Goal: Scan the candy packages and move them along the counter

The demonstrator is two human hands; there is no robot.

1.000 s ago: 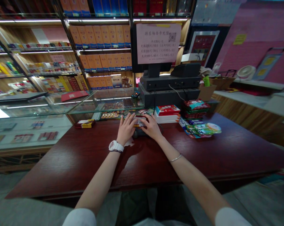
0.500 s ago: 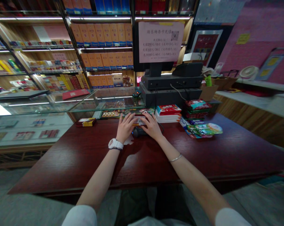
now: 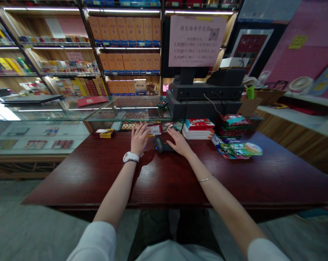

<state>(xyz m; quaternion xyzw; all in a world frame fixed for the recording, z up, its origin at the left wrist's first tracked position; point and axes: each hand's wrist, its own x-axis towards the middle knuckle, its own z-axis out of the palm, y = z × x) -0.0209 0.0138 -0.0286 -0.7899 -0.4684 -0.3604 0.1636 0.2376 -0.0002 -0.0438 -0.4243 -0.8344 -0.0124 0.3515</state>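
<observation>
On the dark red bench (image 3: pixel 104 181), the left hand (image 3: pixel 139 139), with a white watch (image 3: pixel 130 157) on its wrist, has its fingers clamped on the near edge of a red pack (image 3: pixel 154 129), held just above the bench's far edge. The right hand (image 3: pixel 179 142) lies palm down, fingers apart, beside a black scanner (image 3: pixel 160 146). Beyond stand stacked boxes (image 3: pixel 198 127) and a glass case (image 3: pixel 126 112).

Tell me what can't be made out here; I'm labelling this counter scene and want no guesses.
- Head view: the left hand covers the near end of the red pack; held or only touched, unclear.
- Head view: the right hand hides one side of the dark scanner.
- Head view: the white label has print too small to read.
- Head view: the sign has blurred text.
</observation>
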